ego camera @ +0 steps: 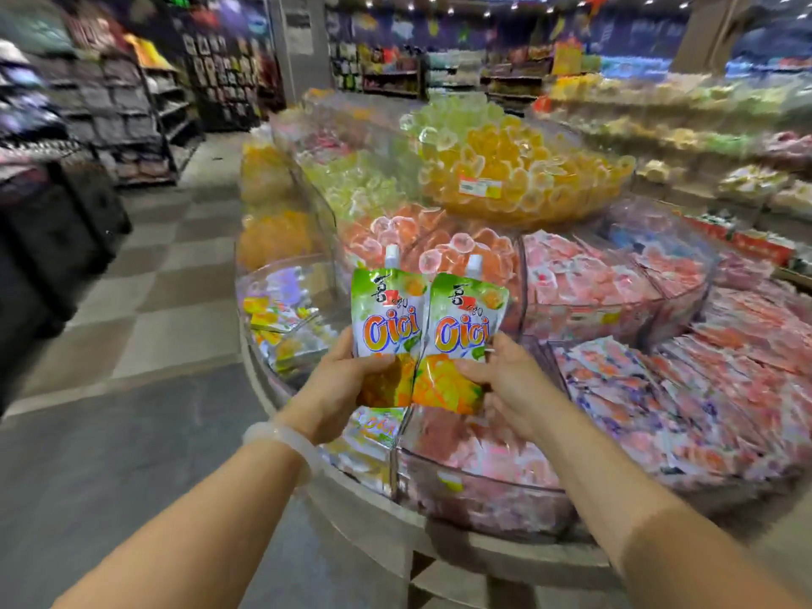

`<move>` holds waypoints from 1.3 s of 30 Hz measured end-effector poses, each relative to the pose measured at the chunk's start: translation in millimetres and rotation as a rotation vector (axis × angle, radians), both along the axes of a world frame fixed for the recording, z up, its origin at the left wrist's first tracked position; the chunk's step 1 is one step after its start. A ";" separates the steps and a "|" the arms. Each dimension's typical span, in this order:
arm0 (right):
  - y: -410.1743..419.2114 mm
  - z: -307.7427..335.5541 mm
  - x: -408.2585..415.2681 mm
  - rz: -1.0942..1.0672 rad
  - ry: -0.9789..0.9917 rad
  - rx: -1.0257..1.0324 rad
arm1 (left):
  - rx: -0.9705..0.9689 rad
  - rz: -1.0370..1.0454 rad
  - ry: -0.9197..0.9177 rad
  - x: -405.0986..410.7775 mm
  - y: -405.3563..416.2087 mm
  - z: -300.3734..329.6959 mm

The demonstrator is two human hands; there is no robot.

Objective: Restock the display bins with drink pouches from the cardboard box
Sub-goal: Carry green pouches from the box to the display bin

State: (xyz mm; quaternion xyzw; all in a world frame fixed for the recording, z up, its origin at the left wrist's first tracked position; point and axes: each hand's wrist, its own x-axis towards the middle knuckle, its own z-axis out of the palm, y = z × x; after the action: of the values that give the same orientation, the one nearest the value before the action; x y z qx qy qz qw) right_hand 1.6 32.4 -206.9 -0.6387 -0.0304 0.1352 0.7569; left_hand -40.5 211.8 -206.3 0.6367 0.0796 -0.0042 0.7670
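Observation:
I hold two green and orange drink pouches upright, side by side, above the round display stand. My left hand (pixel 347 380) grips the lower part of the left pouch (pixel 389 318). My right hand (pixel 505 380) grips the bottom of the right pouch (pixel 465 331). Both pouches have white spouts at the top. Under them sits a clear bin (pixel 373 437) with a few matching pouches. The cardboard box is out of view.
Clear bins of pink packets (pixel 703 389) fill the stand to the right. Tubs of orange and yellow jelly cups (pixel 518 169) rise behind. A checkered aisle floor (pixel 167 301) runs left, past dark shelving (pixel 110 116).

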 end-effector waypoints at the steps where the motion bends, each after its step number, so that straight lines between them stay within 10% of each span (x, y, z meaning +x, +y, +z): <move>1: 13.1 2.9 12.3 0.022 -0.011 -0.001 | 0.012 0.029 -0.002 8.9 11.1 2.3; 10: 96.3 -16.3 109.5 0.006 0.078 0.025 | -0.042 0.110 0.022 109.3 87.1 -15.9; 25: 172.5 -141.1 137.0 -0.624 0.438 -0.108 | 0.267 -0.303 0.327 217.6 140.2 -129.5; 39: 188.7 -192.5 162.2 -0.725 0.522 -0.080 | 0.224 -0.155 0.604 253.5 149.4 -195.0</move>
State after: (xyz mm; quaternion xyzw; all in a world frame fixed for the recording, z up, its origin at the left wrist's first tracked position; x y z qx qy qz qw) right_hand 163.8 221.1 -399.4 -0.5812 0.3928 0.0188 0.7124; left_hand 213.0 361.2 -401.3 0.6912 0.2548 -0.2425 0.6313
